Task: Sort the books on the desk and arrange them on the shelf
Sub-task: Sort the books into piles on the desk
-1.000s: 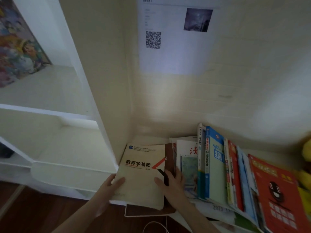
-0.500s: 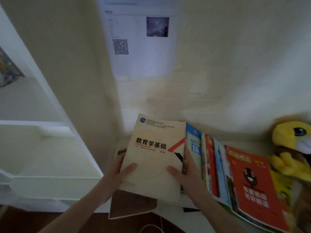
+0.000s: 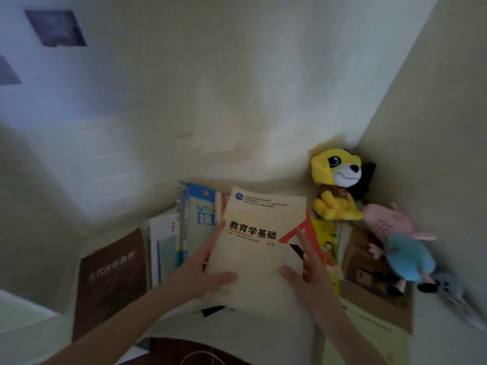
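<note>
Holding cream book [image 3: 258,246] cover-up in both hands, over book row [image 3: 196,219] on desk [image 3: 250,325]. Left hand [image 3: 200,270] fingers [image 3: 217,234] clamped on left edge, right hand [image 3: 309,277] fingers [image 3: 305,242] on right edge, thumbs on cover. Brown book [image 3: 110,280] flat at left. Yellow plush [image 3: 334,185] and pig plush [image 3: 400,243] in right corner. Box-like brown thing [image 3: 369,275] beside them, contents too blurred to tell.

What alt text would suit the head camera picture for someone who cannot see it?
A left hand and a right hand hold a cream textbook by its side edges over a desk. Behind it is a row of books, a brown book lies to the left, and a yellow plush dog and a pig plush sit at right.
</note>
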Action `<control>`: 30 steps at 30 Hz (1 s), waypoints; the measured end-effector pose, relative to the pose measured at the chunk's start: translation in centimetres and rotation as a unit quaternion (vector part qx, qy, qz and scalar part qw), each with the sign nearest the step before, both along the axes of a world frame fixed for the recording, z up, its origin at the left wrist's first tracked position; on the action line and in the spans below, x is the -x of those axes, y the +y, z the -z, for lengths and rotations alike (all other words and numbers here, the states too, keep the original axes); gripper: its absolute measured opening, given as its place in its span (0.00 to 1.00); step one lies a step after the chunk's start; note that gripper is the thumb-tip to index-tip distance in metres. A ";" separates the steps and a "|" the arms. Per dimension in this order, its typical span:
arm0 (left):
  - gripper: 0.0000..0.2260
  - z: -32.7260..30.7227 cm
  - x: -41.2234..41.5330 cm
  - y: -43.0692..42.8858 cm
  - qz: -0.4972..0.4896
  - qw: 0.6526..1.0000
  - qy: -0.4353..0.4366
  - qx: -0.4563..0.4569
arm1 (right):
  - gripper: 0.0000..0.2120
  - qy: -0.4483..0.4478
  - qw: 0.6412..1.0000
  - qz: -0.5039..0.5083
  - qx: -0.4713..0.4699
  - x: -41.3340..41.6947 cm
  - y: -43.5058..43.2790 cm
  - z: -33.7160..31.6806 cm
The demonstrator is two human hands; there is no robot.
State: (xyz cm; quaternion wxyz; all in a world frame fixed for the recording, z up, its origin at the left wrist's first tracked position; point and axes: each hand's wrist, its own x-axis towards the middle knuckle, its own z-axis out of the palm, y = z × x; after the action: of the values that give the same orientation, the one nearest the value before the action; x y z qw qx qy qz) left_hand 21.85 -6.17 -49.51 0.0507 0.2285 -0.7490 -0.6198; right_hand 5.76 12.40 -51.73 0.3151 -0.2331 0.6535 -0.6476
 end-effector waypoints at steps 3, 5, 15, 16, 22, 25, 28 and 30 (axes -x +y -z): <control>0.46 0.8 3.6 3.1 0.046 0.998 -0.021 0.027 | 0.36 -0.006 0.999 0.033 -0.002 2.2 3.7 0.6; 0.44 1.3 5.6 4.8 0.063 0.997 -0.036 0.036 | 0.35 -0.004 0.998 0.055 -0.012 3.5 6.1 1.3; 0.43 6.7 10.7 13.5 0.164 0.981 -0.080 -0.072 | 0.36 0.031 0.986 0.096 -0.129 5.4 17.8 5.5; 0.43 7.4 10.9 14.1 0.170 0.979 -0.081 -0.076 | 0.36 0.030 0.984 0.104 -0.142 5.4 18.7 6.2; 0.45 9.3 11.8 16.6 0.223 0.965 -0.129 -0.042 | 0.36 0.011 0.975 0.122 -0.184 4.6 22.1 9.6; 0.44 9.2 12.1 17.4 0.234 0.960 -0.149 -0.033 | 0.35 0.003 0.973 0.130 -0.189 4.2 22.7 10.2; 0.44 9.4 12.1 18.0 0.250 0.954 -0.165 -0.022 | 0.35 -0.009 0.973 0.136 -0.189 3.7 23.2 10.4; 0.44 9.6 11.9 18.2 0.257 0.950 -0.175 -0.019 | 0.35 -0.016 0.972 0.136 -0.192 3.3 23.7 10.6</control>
State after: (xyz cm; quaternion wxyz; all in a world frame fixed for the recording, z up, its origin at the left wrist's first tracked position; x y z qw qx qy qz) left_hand 9.99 12.07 -59.10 -0.2467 0.1341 -0.7674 -0.5765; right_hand 2.49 36.14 -62.37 0.2731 -0.0666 0.7862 -0.5504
